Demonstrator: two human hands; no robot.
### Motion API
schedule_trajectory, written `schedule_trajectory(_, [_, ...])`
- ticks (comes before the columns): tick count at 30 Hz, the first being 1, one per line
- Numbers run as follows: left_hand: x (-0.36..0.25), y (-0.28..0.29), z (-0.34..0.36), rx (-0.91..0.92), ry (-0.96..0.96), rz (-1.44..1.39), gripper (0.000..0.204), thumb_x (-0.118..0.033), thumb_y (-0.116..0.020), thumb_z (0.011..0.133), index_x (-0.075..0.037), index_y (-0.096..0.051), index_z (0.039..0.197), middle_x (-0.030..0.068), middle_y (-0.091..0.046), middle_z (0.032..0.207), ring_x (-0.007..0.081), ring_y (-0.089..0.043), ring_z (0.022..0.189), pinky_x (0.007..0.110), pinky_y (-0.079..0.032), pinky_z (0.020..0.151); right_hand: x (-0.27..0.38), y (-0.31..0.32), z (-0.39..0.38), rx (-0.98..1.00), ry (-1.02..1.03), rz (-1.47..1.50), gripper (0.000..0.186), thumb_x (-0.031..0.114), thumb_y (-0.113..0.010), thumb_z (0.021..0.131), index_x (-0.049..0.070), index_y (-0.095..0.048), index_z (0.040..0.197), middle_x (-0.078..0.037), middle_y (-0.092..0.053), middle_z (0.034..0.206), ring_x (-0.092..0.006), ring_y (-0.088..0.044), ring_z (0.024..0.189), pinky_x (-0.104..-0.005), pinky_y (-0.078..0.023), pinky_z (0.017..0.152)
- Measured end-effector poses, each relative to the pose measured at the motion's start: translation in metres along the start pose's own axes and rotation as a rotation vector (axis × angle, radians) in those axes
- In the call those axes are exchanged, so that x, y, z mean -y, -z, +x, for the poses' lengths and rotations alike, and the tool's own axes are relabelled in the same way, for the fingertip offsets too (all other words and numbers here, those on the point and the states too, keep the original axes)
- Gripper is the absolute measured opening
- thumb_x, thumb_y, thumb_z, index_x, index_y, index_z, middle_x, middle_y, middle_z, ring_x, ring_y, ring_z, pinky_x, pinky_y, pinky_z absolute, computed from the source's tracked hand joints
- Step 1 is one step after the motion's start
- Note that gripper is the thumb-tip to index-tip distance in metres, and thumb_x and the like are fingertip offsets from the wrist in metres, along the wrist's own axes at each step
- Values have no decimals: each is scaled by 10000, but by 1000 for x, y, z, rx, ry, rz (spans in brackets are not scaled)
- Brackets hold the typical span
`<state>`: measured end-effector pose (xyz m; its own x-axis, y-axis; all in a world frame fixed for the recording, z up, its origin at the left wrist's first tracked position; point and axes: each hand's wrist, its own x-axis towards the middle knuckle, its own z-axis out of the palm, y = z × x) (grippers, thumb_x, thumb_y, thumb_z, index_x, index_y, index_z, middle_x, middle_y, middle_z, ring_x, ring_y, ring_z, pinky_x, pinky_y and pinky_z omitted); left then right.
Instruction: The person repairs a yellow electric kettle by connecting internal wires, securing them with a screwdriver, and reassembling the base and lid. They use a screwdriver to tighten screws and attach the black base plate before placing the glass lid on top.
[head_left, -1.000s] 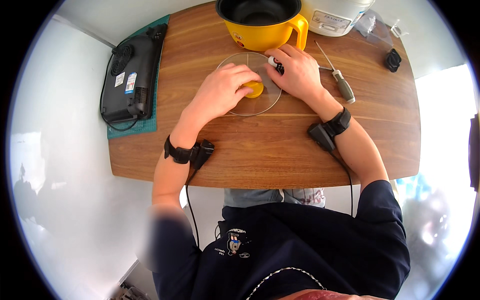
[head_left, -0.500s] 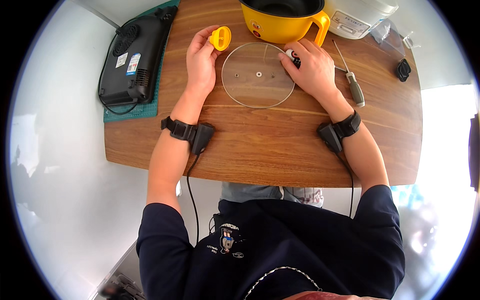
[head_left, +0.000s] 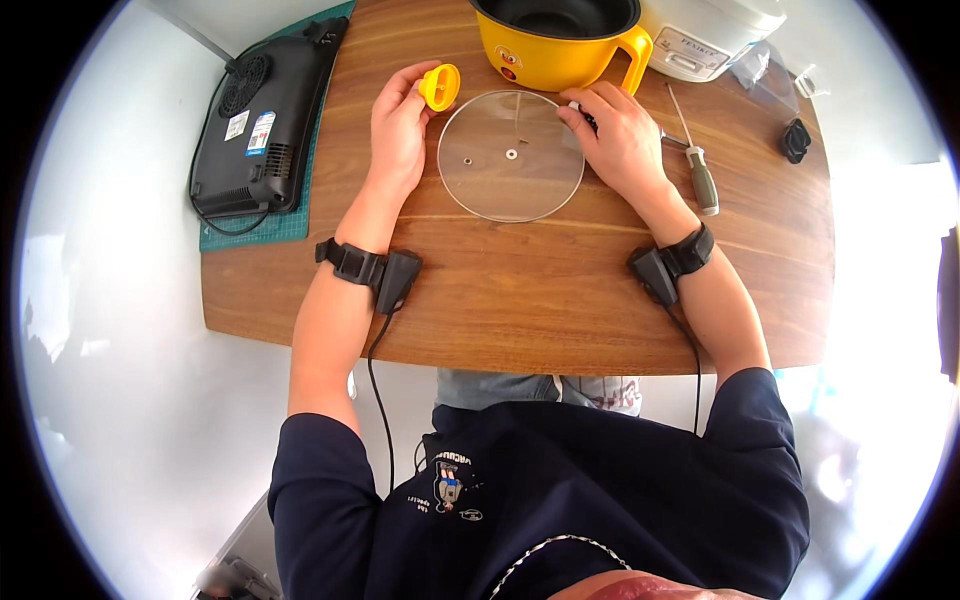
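Observation:
My left hand [head_left: 400,130] pinches a yellow lid knob [head_left: 440,88], its hollow side turned toward the middle of the table. A round clear glass lid [head_left: 480,195] lies flat between my hands. Resting on it are a small nut [head_left: 467,161], a white washer [head_left: 511,154] and what looks like a small screw [head_left: 524,141]. My right hand [head_left: 622,135] is closed at the lid's right edge around a black-and-white thing, mostly hidden. A thin metal rod [head_left: 675,143] shows on the hand's other side; whether it belongs to that thing, I cannot tell.
A yellow pot [head_left: 555,62] with a side handle stands behind the lid. Right of my right hand lies a screwdriver [head_left: 703,180]. Further right are a white appliance [head_left: 690,45], a clear plastic piece [head_left: 770,75] and a black part [head_left: 795,141]. A black appliance [head_left: 245,130] sits on a green mat [head_left: 255,230] at left.
The screw-like piece has shifted left and away from me on the lid. Both hands keep their holds with little movement. The whole view has shifted slightly.

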<state>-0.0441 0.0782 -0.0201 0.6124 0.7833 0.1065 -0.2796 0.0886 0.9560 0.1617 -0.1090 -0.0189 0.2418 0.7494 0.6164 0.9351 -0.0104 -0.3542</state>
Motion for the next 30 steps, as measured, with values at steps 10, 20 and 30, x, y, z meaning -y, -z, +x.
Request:
schedule_trajectory(10, [0, -3, -1, -27, 10, 33, 305, -102, -450, 1093, 11, -583, 1343, 103, -653, 1282, 185, -647, 1148, 356, -552, 986, 19, 6, 6, -26, 267, 117, 151, 161, -759, 870, 79, -731, 994, -41, -686, 944, -262, -671, 876, -398, -537, 768])
schedule_trajectory(20, [1, -4, 0, -59, 12, 69, 278, -110, -454, 1084, -15, -610, 1294, 68, -680, 1187, 140, -664, 999, 296, -569, 843, 33, -3, -4, 266, 195, 284, 151, 110, -751, 853, 75, -740, 1000, -55, -640, 935, -272, -638, 870, -396, -542, 799])
schedule_trajectory(30, [-2, -6, -2, -139, 15, 118, 279, -129, -459, 1081, -10, -574, 1305, 114, -629, 1267, 194, -651, 1104, 402, -633, 863, 32, -2, -7, 214, 134, 233, 98, 99, -746, 859, 63, -720, 946, -74, -614, 913, -285, -631, 888, -400, -538, 820])
